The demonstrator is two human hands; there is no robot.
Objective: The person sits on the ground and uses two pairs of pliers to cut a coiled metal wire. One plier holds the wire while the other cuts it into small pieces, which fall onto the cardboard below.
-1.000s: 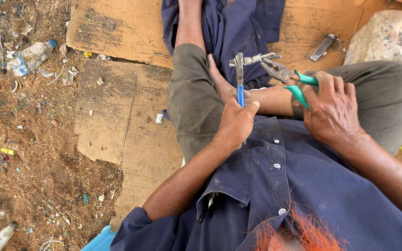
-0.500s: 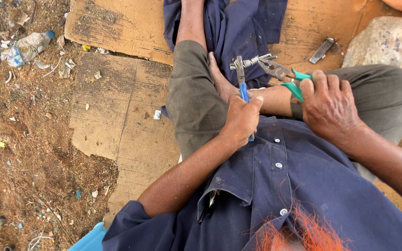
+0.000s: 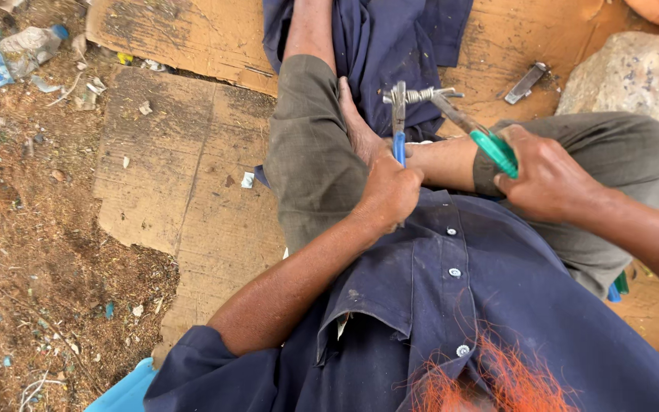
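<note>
Gripping blue pliers (image 3: pixel 398 126), left hand (image 3: pixel 387 191) is clenched; right hand (image 3: pixel 547 179) grasps green pliers (image 3: pixel 476 131). Wire coil (image 3: pixel 419 94) between: likely stiff, springy; hold at ends.

The blue-handled tool (image 3: pixel 399 122) has a dull grey metal head and a smooth plastic grip; the pliers (image 3: pixel 476 130) have glossy green plastic handles. Between them is shiny coiled metal wire (image 3: pixel 419 94). The cardboard (image 3: pixel 162 175) at centre left looks matt and rough, the stone (image 3: pixel 627 76) at upper right coarse.
</note>
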